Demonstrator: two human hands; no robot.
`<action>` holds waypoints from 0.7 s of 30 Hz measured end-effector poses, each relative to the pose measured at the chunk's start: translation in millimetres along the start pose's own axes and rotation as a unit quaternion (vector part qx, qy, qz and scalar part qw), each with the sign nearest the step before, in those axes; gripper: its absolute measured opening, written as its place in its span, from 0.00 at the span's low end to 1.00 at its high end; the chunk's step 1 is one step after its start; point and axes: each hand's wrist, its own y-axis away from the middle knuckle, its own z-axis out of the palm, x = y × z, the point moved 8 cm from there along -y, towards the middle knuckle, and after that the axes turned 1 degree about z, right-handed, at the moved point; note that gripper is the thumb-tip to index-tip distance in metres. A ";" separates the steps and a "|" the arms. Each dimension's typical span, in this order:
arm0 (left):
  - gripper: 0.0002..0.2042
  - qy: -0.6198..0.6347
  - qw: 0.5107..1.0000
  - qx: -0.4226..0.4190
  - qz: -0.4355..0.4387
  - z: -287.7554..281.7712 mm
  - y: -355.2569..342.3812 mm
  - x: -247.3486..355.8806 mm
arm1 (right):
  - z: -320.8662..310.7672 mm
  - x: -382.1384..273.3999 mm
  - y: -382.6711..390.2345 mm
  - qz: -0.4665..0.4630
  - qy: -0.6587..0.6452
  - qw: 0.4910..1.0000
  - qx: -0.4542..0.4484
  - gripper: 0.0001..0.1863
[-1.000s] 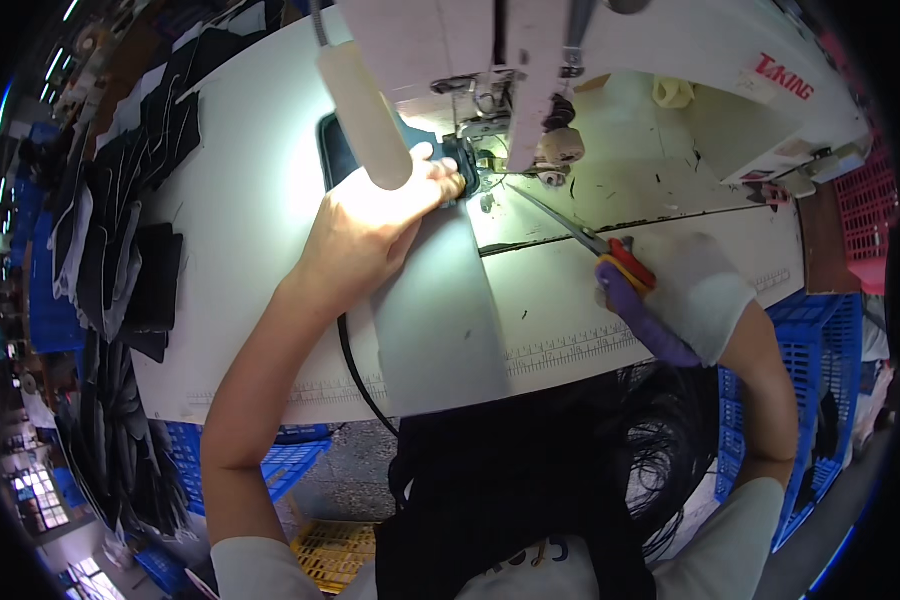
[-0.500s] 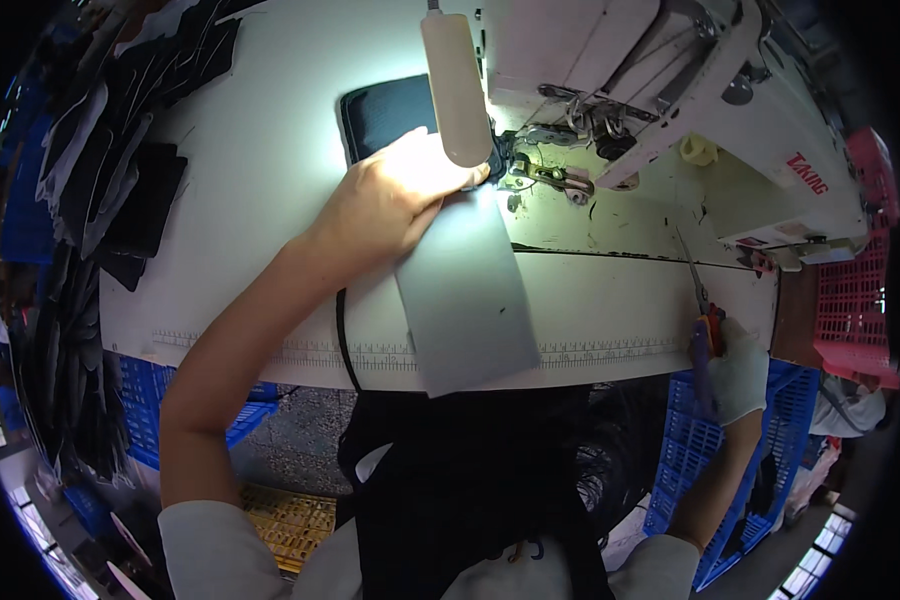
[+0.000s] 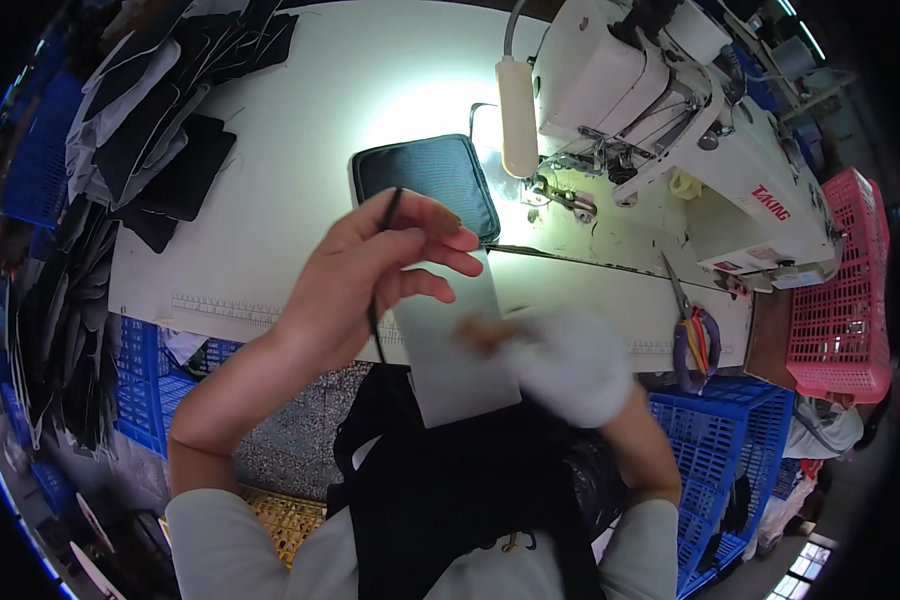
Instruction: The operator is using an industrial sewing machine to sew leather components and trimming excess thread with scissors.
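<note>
My left hand (image 3: 355, 275) is raised over the table, its fingers curled, with a thin black cord (image 3: 374, 310) running through its grip between thumb and fingers. Just beyond it lies a dark rounded-rectangular fabric panel (image 3: 425, 180) with piped edges. A grey, slightly see-through sheet (image 3: 455, 365) extends from under that panel past the table's front edge. My right hand (image 3: 570, 365), in a white glove with bare fingertips, is smeared by motion over the sheet's right side; its finger position is unclear. Scissors (image 3: 695, 335) with purple, red and yellow handles rest near the table's right end.
A white sewing machine (image 3: 710, 130) stands at the back right, a cream lamp (image 3: 517, 120) hanging beside its needle area. Dark fabric pieces (image 3: 160, 130) are heaped at the left. Blue crates (image 3: 715, 450) stand below the table; a pink basket (image 3: 840, 290) is far right.
My right hand has let go of the scissors and moved left toward the sheet. My left hand has come off the panel, nearer to me, with the cord. The panel now lies away from the needle.
</note>
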 end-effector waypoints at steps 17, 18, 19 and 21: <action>0.15 -0.236 0.966 0.097 0.052 -104.0 -60.0 50.0 | 20.6 31.6 -38.1 0.069 -0.138 0.980 0.129 0.16; 0.15 -0.211 0.974 0.079 0.031 -102.4 -58.6 44.0 | 20.9 32.8 -37.3 0.065 -0.151 0.977 0.134 0.17; 0.14 -0.185 0.981 0.062 0.010 -100.1 -57.0 38.1 | 21.4 34.1 -36.6 0.061 -0.165 0.974 0.139 0.17; 0.13 -0.158 0.986 0.049 -0.011 -96.6 -54.2 31.6 | 25.0 35.4 -35.6 0.053 -0.181 0.972 0.142 0.18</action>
